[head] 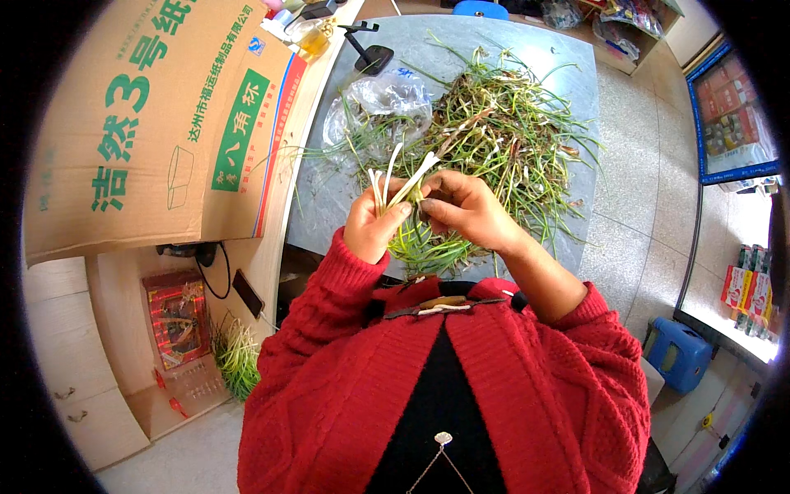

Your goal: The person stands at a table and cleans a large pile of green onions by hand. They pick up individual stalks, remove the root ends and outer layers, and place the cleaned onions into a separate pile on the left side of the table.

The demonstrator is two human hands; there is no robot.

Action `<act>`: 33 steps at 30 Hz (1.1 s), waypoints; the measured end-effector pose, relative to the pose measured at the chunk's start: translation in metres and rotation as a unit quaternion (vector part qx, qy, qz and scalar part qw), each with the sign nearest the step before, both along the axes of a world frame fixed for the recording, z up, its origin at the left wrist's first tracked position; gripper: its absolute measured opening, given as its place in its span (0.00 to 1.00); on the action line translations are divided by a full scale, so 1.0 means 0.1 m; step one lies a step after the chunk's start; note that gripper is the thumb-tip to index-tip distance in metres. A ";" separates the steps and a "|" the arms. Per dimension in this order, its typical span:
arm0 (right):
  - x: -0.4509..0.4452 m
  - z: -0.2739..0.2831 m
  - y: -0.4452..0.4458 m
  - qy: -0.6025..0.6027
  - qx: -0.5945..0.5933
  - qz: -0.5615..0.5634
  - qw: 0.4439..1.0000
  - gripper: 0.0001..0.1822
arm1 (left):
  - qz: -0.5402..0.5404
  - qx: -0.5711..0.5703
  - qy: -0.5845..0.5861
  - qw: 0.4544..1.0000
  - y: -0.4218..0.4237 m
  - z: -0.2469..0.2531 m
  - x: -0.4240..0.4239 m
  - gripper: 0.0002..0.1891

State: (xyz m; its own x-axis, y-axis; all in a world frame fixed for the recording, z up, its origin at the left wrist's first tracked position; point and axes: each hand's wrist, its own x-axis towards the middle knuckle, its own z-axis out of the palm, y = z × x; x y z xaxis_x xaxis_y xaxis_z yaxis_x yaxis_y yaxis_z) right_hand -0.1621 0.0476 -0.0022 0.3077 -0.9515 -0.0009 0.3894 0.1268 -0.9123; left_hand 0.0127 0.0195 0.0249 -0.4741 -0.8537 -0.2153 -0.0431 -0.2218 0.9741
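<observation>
My left hand (378, 220) is closed around a few thin green-onion stalks (425, 165), their white ends pointing up and away from me. Close beside it, my right hand (463, 204) pinches the leafy, yellowish part of the stalks between thumb and fingers. Beyond both hands, a large tangled heap of green onions (512, 136) with dry, brownish bits covers much of the grey table (432, 37). Some green leaves lie under and in front of my hands. At the heap's left is a clear plastic bag (386, 99) with a few green leaves on and around it.
A black stand (373, 58) is on the table's far left part. Left of the table, a large cardboard box (154, 123) rests on a wooden counter near a glass cup of yellow liquid (313, 40). Another green bundle (236, 364) sits low at left; a blue container (679, 353) is at right.
</observation>
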 end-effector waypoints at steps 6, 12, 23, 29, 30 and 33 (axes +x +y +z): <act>0.06 -0.15 -0.02 0.108 -0.062 -0.067 0.990 0.08 | 0.012 -0.038 0.006 0.999 0.00 -0.06 -0.01 0.13; 0.10 -0.14 0.00 0.011 0.002 -0.048 0.999 0.12 | 0.010 -0.033 -0.010 0.999 -0.03 -0.04 -0.02 0.15; 0.00 -0.20 -0.01 0.026 0.036 -0.011 0.999 0.10 | 0.000 0.082 0.035 0.996 -0.03 -0.11 0.01 0.14; 0.09 -0.30 -0.01 0.009 -0.046 -0.096 0.994 0.06 | -0.006 0.016 0.020 1.000 -0.03 -0.17 0.00 0.13; 0.08 -0.30 0.00 0.027 -0.032 -0.080 0.996 0.07 | 0.007 -0.018 0.014 1.000 -0.02 -0.20 -0.02 0.12; 0.06 -0.23 0.03 0.081 0.002 -0.062 0.995 0.08 | 0.011 -0.050 -0.020 0.998 0.00 -0.14 -0.04 0.12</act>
